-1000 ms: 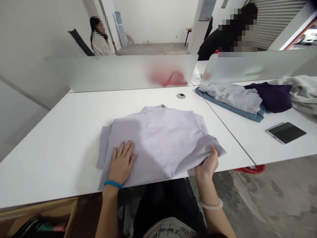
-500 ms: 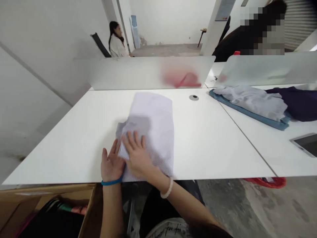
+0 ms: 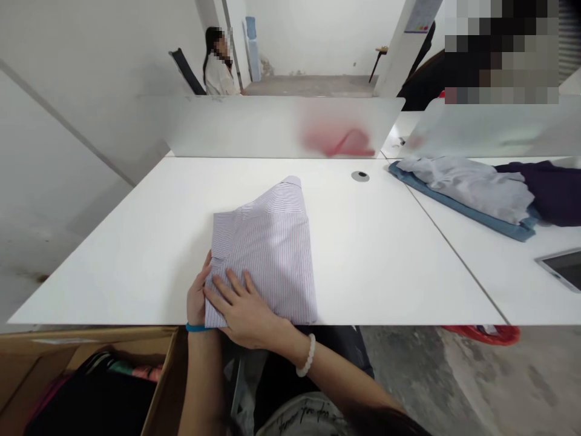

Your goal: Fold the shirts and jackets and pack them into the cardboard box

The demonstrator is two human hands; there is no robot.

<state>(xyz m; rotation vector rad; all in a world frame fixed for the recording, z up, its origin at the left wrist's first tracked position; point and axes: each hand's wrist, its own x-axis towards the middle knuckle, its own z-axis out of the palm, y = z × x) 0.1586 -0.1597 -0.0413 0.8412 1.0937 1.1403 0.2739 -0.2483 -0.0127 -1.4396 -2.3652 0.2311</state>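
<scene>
A folded shirt (image 3: pixel 276 254) with fine dark stripes lies on the white table, its near edge at the table's front edge. The upper end of the shirt narrows to a rounded point, and a striped flap juts out at its left. My right hand (image 3: pixel 247 312) presses flat on the lower left part of the shirt, fingers spread. At the left edge of the shirt is my left hand (image 3: pixel 197 300), its thumb against the fabric and its other fingers partly hidden behind the edge; it appears to grip that edge.
Right of the table seam lie a grey-white garment (image 3: pixel 476 188), a blue one (image 3: pixel 467 209) and a dark purple one (image 3: pixel 554 194). A tablet (image 3: pixel 565 269) rests at the right. A cardboard box (image 3: pixel 166 369) of clothes stands below left. Frosted partitions (image 3: pixel 236 127) line the back; two people are beyond.
The shirt's plain pale inner side was uppermost; now its striped side shows, folded smaller. My left hand has turned from palm up to the shirt's edge. My right hand has moved slightly down.
</scene>
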